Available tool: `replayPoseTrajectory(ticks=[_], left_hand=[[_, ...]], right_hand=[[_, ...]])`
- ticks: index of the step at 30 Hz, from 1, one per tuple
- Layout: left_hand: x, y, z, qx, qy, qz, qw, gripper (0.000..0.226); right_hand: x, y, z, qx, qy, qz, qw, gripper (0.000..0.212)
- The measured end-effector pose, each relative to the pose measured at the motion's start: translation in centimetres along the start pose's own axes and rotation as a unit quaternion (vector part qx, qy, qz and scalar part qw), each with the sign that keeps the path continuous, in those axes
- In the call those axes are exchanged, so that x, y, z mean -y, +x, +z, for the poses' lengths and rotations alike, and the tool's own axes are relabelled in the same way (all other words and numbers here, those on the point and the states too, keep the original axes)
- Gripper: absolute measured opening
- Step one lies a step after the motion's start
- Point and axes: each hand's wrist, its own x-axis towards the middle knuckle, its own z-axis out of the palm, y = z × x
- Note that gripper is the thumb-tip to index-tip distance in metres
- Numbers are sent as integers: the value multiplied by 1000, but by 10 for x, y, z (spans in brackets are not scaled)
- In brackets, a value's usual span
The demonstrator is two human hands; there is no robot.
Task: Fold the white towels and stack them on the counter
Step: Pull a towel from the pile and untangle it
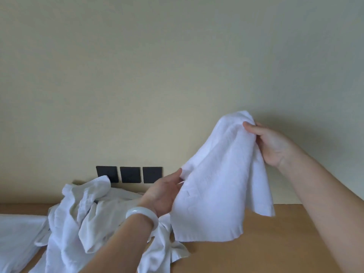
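Right hand (273,142) grips the towel (220,184) at its bunched top, hanging it over the counter (275,243); my left hand (165,194) pinches its side edge. With only 2 bunched holds, I judge the fold may go crooked, or the hem may snag the pile (88,213) beside it.

light: soft, even | shadow: faint, on wall (295,125) | focus: slightly soft | edges: wide-angle bend

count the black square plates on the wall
3, side by side low on the wall: left plate, its lower corner behind the towel pile; middle plate; right plate. More could hide behind the pile.
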Motion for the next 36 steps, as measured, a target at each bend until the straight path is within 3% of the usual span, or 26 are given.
replayPoseTrajectory(ticks=[3, 5, 7, 9, 12, 15, 18, 20, 23, 26, 28, 30, 33, 36], left_hand=[[22, 13, 44, -22, -26, 59, 998, 27], [36, 22, 60, -56, -70, 104, 991, 21], [56, 32, 73, -83, -131, 122, 980, 31], [86, 49, 85, -116, -183, 111, 970, 28], [147, 78, 110, -179, -165, 60, 968, 6], [217, 108, 104, -257, -139, -24, 956, 17], [270, 117, 87, -303, -154, -83, 937, 36], [288, 117, 80, -314, -166, -90, 930, 28], [303, 116, 75, -336, -164, -79, 924, 19], [311, 111, 73, -358, -165, -101, 913, 18], [318, 105, 70, -385, -184, -105, 898, 13], [321, 98, 66, -400, -200, -88, 890, 11], [316, 89, 59, -388, -223, -57, 892, 14], [302, 88, 51, -364, -241, -39, 899, 17]], right_hand=[[-1, -12, -71, 22, -19, 33, 999, 27], [-11, -17, -118, 17, -60, 50, 997, 36], [-37, -17, -161, -11, -101, 83, 991, 39], [-78, -16, -192, -35, -140, 128, 981, 38], [-156, -22, -215, -34, -281, 183, 942, 40], [-232, -47, -227, -90, -361, 249, 894, 39], [-284, -101, -226, -111, -296, 404, 859, 17], [-312, -148, -221, -176, -116, 496, 842, 11], [-339, -200, -194, -179, 186, 594, 762, 33], [-352, -199, -167, -218, 331, 572, 718, 48], [-352, -187, -154, -247, 339, 541, 729, 36], [-350, -176, -156, -251, 291, 510, 769, 23], [-332, -172, -181, -217, 256, 464, 820, 27], [-302, -180, -227, -194, 334, 395, 834, 35]])
